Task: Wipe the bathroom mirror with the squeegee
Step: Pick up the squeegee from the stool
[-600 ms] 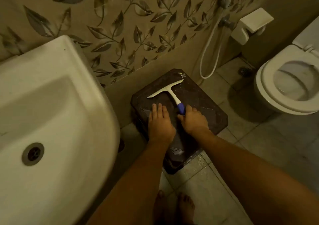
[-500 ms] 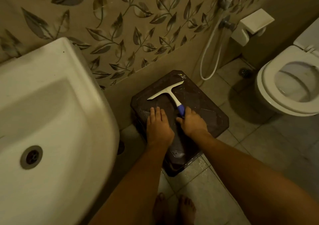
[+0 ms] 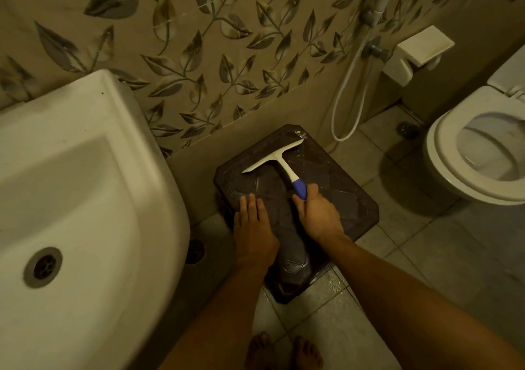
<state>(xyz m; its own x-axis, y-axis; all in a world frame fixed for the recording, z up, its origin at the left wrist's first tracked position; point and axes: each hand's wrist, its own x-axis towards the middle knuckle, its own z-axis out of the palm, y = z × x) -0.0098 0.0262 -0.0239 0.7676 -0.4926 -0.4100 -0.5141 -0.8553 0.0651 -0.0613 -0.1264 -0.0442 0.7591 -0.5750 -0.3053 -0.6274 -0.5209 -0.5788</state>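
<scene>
A white squeegee (image 3: 279, 160) with a blue grip lies on a dark brown plastic stool (image 3: 349, 196) against the wall. My right hand (image 3: 318, 213) has its thumb and fingers closed around the blue end of the handle. Flat on the stool top, just left of the handle, rests my left hand (image 3: 252, 227) with fingers together and nothing in it. No mirror is in view.
A white washbasin (image 3: 85, 199) fills the left side. A toilet (image 3: 477, 148) stands at the right, with a spray hose (image 3: 346, 97) and a white wall holder (image 3: 420, 51) on the leaf-patterned wall. My bare feet (image 3: 284, 349) stand on wet floor tiles.
My right hand has moved up the handle and closed around the blue grip. The left hand stays flat on the stool. The view has shifted slightly.
</scene>
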